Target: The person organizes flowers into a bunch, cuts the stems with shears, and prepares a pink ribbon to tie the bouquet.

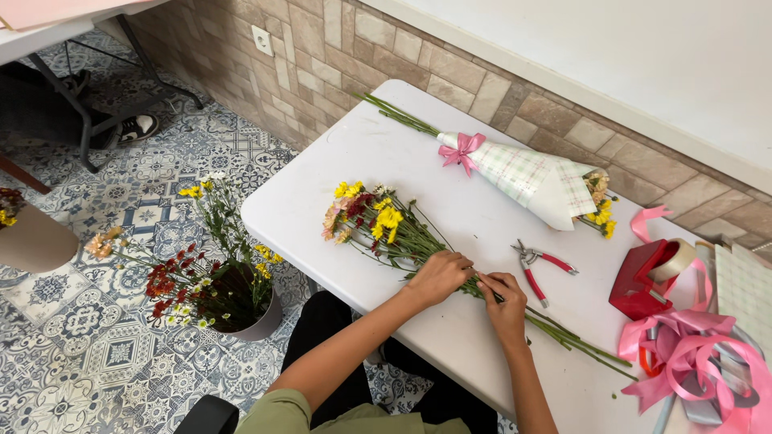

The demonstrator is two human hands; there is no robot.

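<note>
Big white table (482, 217) fills the middle of the view, running from twelve o'clock down to five. On it, at the centre, lies a loose bunch of flowers (378, 221), yellow, red and pale pink heads pointing to nine o'clock, long green stems trailing off toward four. Both hands are on those stems: the left hand (438, 277) is curled over them near the leaves, fingers closed around the bundle, and the right hand (505, 299) sits just beside it at three o'clock, fingers pinched shut on the stems. Up at one o'clock rests a wrapped bouquet (535, 178) in checked paper with a pink bow. Off the table at eight o'clock, a bucket of flowers (229, 293) stands on the patterned floor. At four o'clock, a heap of pink ribbon (696, 362); just above it a red tape dispenser (647, 281). Smallest of all, red-handled clippers (537, 269), lying near the right hand, not touching it.
</note>
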